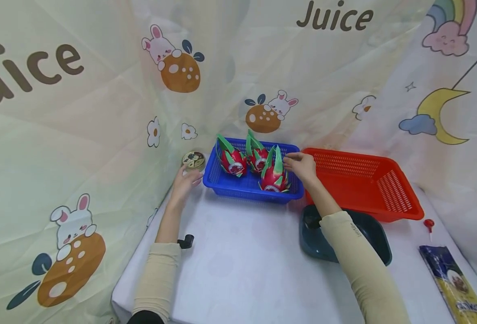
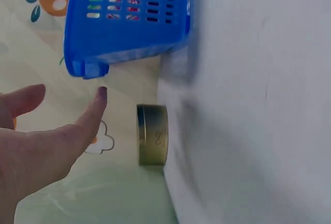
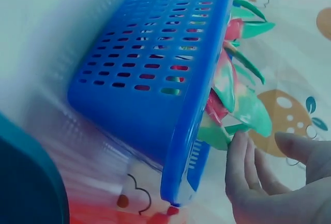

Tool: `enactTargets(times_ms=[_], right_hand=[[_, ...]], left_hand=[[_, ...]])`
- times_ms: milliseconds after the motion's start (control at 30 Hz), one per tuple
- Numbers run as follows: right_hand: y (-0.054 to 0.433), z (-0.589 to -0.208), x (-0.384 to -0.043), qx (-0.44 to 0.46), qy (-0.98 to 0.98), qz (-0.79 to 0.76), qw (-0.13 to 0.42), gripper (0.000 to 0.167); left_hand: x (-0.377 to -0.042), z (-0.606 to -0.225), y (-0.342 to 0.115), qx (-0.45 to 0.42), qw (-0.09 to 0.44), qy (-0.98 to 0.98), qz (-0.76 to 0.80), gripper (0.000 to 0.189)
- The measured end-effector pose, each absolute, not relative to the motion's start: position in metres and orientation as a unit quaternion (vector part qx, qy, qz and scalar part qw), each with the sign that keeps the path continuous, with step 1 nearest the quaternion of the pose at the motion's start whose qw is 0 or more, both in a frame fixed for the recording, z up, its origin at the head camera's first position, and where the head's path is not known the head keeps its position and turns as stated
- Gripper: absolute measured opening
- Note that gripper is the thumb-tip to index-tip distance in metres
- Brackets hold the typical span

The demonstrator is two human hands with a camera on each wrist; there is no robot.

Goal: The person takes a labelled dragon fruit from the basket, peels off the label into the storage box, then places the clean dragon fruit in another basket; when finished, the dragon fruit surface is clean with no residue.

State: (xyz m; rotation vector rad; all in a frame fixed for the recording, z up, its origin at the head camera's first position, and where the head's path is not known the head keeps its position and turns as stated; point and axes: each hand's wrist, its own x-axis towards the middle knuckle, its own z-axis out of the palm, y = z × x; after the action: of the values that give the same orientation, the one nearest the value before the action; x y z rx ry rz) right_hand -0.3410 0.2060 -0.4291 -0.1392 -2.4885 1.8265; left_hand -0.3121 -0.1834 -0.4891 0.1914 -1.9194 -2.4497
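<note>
Three red-and-green dragon fruits, one at the left [image 1: 234, 163], one behind [image 1: 258, 155] and one in front [image 1: 274, 180], stand in a blue plastic basket [image 1: 242, 193] at the back of the table. My right hand [image 1: 303, 167] is over the basket's right end, its fingertips right at the front fruit's green leaves [image 3: 248, 113]; the thumb stands apart from the fingers. At the basket's left end, my left hand [image 1: 186, 182] has its fingers extended near the blue rim [image 2: 88, 69] and holds nothing. A round gold tin [image 2: 152, 136] is close beside it.
A red basket [image 1: 360, 198] sits right of the blue one, with a dark teal tray [image 1: 370, 229] in front, partly under my right forearm. Farther right are a red lollipop [image 1: 429, 223] and a blue-and-yellow packet [image 1: 453, 283]. Printed cloth [image 1: 230, 81] hangs behind the table.
</note>
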Motion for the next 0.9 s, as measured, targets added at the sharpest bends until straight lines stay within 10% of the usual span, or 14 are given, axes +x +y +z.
enactTargets(times_ms=[300, 900], right_hand=[[0.205, -0.437, -0.348, -0.091, -0.774, 0.626, -0.029, 0.040], [0.195, -0.436, -0.345, -0.121, -0.761, 0.637, 0.030, 0.035]], left_hand=[[-0.320, -0.511, -0.175, 0.100, 0.011, -0.579, -0.809, 0.073], [-0.330, -0.514, -0.169, 0.137, 0.047, -0.506, -0.851, 0.060]])
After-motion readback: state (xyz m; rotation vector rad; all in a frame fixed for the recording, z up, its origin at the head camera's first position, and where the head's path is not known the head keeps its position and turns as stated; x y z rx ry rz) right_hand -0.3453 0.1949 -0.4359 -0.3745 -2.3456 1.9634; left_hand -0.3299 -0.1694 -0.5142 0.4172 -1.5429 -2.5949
